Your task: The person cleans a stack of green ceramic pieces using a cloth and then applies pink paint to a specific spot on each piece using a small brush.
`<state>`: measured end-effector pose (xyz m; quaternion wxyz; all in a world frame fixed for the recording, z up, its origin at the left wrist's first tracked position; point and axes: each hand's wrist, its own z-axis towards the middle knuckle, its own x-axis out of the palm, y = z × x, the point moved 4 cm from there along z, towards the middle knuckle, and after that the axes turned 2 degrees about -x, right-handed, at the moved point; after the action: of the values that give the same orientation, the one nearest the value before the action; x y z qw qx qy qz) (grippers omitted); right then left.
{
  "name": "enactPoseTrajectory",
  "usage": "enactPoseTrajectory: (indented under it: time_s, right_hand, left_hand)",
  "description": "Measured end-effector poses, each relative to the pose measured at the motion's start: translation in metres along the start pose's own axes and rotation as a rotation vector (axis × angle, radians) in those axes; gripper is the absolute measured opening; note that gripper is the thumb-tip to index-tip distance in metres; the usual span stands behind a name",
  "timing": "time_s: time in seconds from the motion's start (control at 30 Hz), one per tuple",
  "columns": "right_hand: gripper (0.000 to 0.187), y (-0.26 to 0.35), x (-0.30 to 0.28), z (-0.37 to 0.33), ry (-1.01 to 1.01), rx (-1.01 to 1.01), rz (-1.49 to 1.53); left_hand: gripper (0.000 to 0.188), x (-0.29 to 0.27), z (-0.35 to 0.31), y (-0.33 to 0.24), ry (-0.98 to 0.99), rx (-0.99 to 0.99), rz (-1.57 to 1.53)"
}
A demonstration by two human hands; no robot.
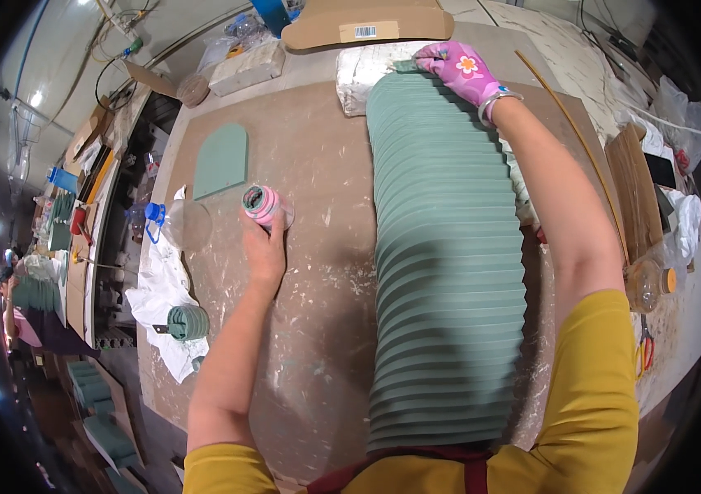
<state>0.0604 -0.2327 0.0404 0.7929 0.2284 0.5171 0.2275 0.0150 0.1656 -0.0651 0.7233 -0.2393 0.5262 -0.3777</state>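
A long row of overlapping sage-green pieces (449,272) runs from near my body to the far side of the table. My right hand (459,70), in a pink glove with a flower, is closed at its far end. Its fingertips pinch a small green piece (405,66), partly hidden, beside a white wrapped block (355,82). My bare left hand (265,251) is wrapped round a pink, open-mouthed bottle (260,202) with dark green smears inside its neck. Beyond the bottle, a single green arch-shaped panel (223,160) lies flat on the brown board.
Left of my forearm are a white cloth (161,288), a green-coated cup (188,323) and a clear blue-capped bottle (155,216). Cardboard (367,18) lies at the back. On the right are a thin stick (568,123), an orange-lidded jar (651,284) and scissors (644,350). Another person (17,309) is far left.
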Motion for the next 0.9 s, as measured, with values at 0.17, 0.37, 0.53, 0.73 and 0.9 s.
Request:
enactPoseTrajectory:
  time_s: [0.17, 0.37, 0.53, 0.73, 0.9]
  right_hand:
    - [0.032, -0.022, -0.024, -0.003, -0.096, -0.079, 0.096]
    - [0.027, -0.004, -0.029, -0.024, -0.005, 0.121, 0.31]
    - [0.025, -0.016, -0.025, -0.018, -0.029, 0.132, 0.222]
    - [0.025, -0.002, -0.007, -0.012, 0.016, -0.04, -0.011]
    - [0.028, -0.005, -0.011, -0.011, -0.095, -0.007, -0.049]
  left_hand:
    - [0.054, 0.002, 0.0, -0.005, 0.015, -0.002, 0.025]
    - [0.054, 0.002, 0.0, 0.003, 0.001, 0.003, 0.04]
    - [0.054, 0.001, 0.0, -0.003, 0.007, -0.005, 0.011]
    - [0.053, -0.001, 0.0, -0.004, -0.007, 0.029, 0.017]
    - [0.052, 0.0, 0.0, -0.002, 0.019, -0.013, 0.017]
